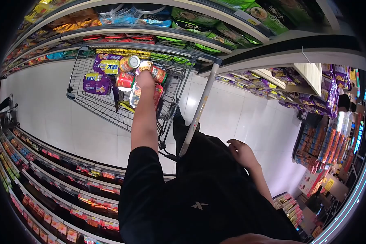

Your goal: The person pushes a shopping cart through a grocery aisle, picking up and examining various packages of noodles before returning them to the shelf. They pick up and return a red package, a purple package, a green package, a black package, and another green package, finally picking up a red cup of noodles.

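Observation:
My left hand (pixel 145 79) reaches down into a wire shopping cart (pixel 97 106), over the packages there. Its fingers are mostly hidden, so whether they grip anything does not show. Just beyond the fingertips is a red package with a food picture (pixel 159 75). Beside the hand lie a red can (pixel 125 80) and a can with a pale lid (pixel 130 63). Purple snack bags (pixel 96 83) fill the cart's far end. My right hand (pixel 243 153) hangs at my side, fingers loosely apart, holding nothing.
The cart's handle (pixel 200 106) crosses in front of my body. Shelves of green packs (pixel 195 20) run along the top, and shelves of red packets (pixel 89 199) line the lower left. Purple bags (pixel 337 81) hang at the right. White tiled floor (pixel 40 91) lies between.

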